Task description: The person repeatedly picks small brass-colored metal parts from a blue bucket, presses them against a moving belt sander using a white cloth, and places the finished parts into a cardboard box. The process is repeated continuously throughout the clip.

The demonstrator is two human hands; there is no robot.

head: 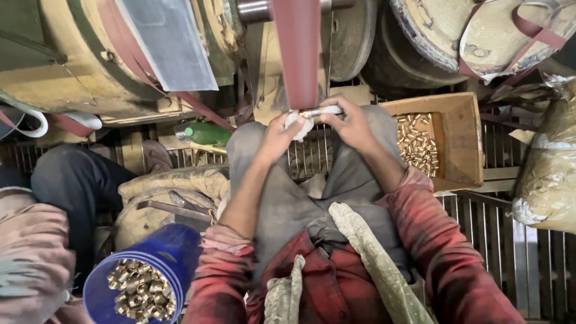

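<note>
A reddish-brown sanding belt runs vertically just ahead of my knees. Both hands hold a small metal rod with a brass piece at its tip against the belt's lower end. My left hand grips the left end through a white rag. The rod's right end sits in the closed fingers of my right hand. I sit in grey trousers and a red plaid shirt.
A cardboard box with several small brass fittings lies to the right. A blue bucket of similar brass fittings stands at lower left. Another person's dark-trousered leg is on the left. A green bottle lies beyond my left knee. Metal grating covers the floor.
</note>
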